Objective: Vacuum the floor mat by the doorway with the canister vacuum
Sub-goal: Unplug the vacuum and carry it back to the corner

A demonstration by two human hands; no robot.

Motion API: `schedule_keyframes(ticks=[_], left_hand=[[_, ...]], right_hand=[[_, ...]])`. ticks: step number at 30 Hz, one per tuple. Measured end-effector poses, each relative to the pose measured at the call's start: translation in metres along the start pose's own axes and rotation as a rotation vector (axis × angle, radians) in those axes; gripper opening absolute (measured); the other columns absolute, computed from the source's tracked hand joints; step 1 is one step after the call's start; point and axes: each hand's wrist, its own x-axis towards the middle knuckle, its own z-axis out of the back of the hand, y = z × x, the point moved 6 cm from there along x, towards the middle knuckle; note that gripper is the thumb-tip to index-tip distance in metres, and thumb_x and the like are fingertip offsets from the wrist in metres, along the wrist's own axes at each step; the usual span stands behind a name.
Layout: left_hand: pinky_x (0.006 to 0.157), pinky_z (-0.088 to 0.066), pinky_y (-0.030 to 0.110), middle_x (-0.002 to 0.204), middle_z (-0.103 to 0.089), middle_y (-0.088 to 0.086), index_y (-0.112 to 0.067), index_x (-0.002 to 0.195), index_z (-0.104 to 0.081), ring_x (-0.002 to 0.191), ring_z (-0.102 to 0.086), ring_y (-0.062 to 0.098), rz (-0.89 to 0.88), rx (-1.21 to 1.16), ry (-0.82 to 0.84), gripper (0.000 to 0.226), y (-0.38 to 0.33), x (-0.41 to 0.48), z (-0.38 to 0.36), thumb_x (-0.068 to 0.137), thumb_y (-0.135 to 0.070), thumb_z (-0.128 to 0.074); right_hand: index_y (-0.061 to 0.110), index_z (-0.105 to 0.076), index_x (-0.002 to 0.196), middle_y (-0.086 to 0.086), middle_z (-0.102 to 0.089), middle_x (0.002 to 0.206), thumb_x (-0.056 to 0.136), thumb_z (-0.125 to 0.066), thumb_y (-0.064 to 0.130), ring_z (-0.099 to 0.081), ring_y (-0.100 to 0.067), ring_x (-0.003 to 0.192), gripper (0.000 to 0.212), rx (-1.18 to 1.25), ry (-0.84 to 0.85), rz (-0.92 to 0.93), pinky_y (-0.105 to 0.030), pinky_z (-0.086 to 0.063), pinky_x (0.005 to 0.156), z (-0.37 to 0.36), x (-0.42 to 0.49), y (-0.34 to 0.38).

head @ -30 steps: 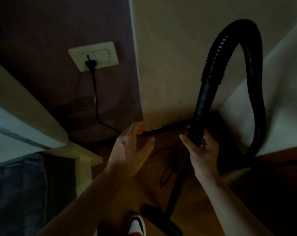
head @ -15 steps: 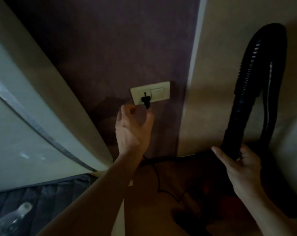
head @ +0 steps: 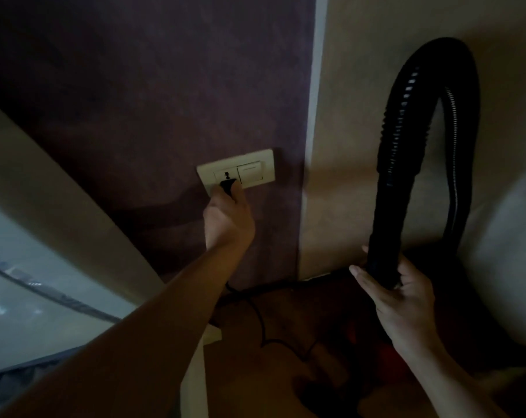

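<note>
Left hand arrives at the plug; hose waits in the right.
The left hand (head: 228, 218), open under the socket plate (head: 255, 168) a moment ago, now pinches the black plug (head: 228, 187) at frame centre, so I judge this step concerns power, not cleaning. The right hand (head: 397, 300), lower right, grips the vacuum hose (head: 388, 224). The mat is not in view.

The vacuum's black ribbed hose (head: 400, 140) arches in a tall loop against the pale wall, its smooth lower end gripped in the right hand (head: 397, 300). Its black plug (head: 228, 186) sits at the wall socket (head: 206, 173), pinched by the left hand (head: 227, 221). The thin cord (head: 259, 321) trails over the floor below.
</note>
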Motion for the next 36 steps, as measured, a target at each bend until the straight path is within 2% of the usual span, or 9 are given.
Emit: schedule_keyframes(ticks=[3,12,14,17,20,24,26,32,36], left_hand=[[0.071,-0.030,0.013,0.122,-0.061,0.027,0.008,0.120,-0.051,0.113,-0.059,0.037,-0.074,0.003,-0.036,0.037,-0.002,-0.002,-0.002,0.106,-0.025,-0.040],[0.069,-0.031,0.013,0.107,-0.068,0.022,0.004,0.112,-0.058,0.098,-0.065,0.036,-0.357,0.068,-0.114,0.031,-0.010,-0.028,0.004,0.105,-0.022,-0.042],[0.060,-0.039,0.017,0.083,-0.069,0.008,-0.006,0.109,-0.059,0.071,-0.066,0.015,-0.530,0.095,0.049,0.030,-0.008,-0.063,-0.003,0.105,-0.029,-0.041],[0.037,-0.032,0.021,0.054,-0.049,-0.005,-0.014,0.095,-0.050,0.040,-0.049,0.008,-0.427,0.006,0.210,0.026,0.017,-0.098,-0.011,0.102,-0.036,-0.039],[0.043,-0.039,0.028,0.059,-0.052,-0.004,-0.016,0.097,-0.052,0.044,-0.049,0.006,-0.262,-0.041,0.262,0.021,0.043,-0.102,-0.022,0.102,-0.034,-0.043],[0.058,-0.039,0.015,0.073,-0.053,-0.010,-0.012,0.111,-0.058,0.061,-0.056,0.000,-0.202,0.017,0.403,0.026,0.060,-0.117,-0.045,0.101,-0.033,-0.047],[0.060,-0.036,0.011,0.077,-0.051,-0.014,-0.011,0.109,-0.059,0.069,-0.055,0.000,-0.223,0.078,0.438,0.023,0.066,-0.121,-0.054,0.100,-0.030,-0.049],[0.048,-0.034,0.013,0.059,-0.049,-0.008,-0.016,0.078,-0.054,0.045,-0.047,0.002,-0.176,0.247,0.576,0.024,0.101,-0.133,-0.100,0.098,-0.027,-0.058],[0.076,-0.041,0.028,0.096,-0.060,-0.004,-0.016,0.111,-0.061,0.088,-0.064,0.017,-0.129,0.313,0.725,0.021,0.120,-0.157,-0.145,0.102,-0.031,-0.049]], right_hand=[[0.019,-0.068,0.090,-0.011,-0.067,0.083,0.078,-0.078,0.007,-0.067,0.001,0.076,0.019,0.006,0.015,0.012,-0.007,-0.051,0.065,-0.002,0.001,0.000],[0.010,-0.069,0.090,-0.017,-0.063,0.079,0.079,-0.078,0.009,-0.064,-0.001,0.072,0.014,-0.065,0.025,0.054,-0.006,-0.049,0.064,0.000,0.005,-0.001],[0.005,-0.069,0.090,-0.017,-0.064,0.079,0.081,-0.078,0.004,-0.065,0.000,0.073,0.013,-0.087,0.005,0.050,-0.006,-0.048,0.065,0.001,0.007,-0.003],[0.019,-0.068,0.093,-0.003,-0.067,0.084,0.081,-0.079,0.003,-0.064,0.003,0.076,0.023,-0.075,-0.028,0.019,-0.009,-0.050,0.069,0.004,0.008,-0.009],[0.031,-0.065,0.105,0.011,-0.067,0.085,0.084,-0.076,0.003,-0.066,-0.003,0.085,0.037,-0.009,0.006,-0.004,-0.017,-0.055,0.078,0.006,0.007,-0.020],[0.016,-0.062,0.116,-0.020,-0.054,0.074,0.084,-0.073,0.007,-0.058,-0.023,0.066,0.035,0.082,0.039,-0.016,-0.027,-0.055,0.066,0.018,0.003,-0.028],[0.010,-0.061,0.114,-0.014,-0.053,0.067,0.084,-0.071,0.007,-0.054,-0.021,0.059,0.032,0.098,0.017,-0.011,-0.025,-0.051,0.061,0.032,0.000,-0.029],[0.012,-0.061,0.105,-0.009,-0.050,0.062,0.082,-0.070,0.009,-0.053,-0.013,0.054,0.025,0.091,-0.063,-0.028,-0.024,-0.050,0.058,0.098,-0.003,-0.037],[0.019,-0.063,0.110,-0.001,-0.056,0.064,0.083,-0.081,0.033,-0.053,-0.018,0.056,0.036,0.050,-0.088,-0.046,-0.028,-0.050,0.061,0.145,-0.003,-0.056]])
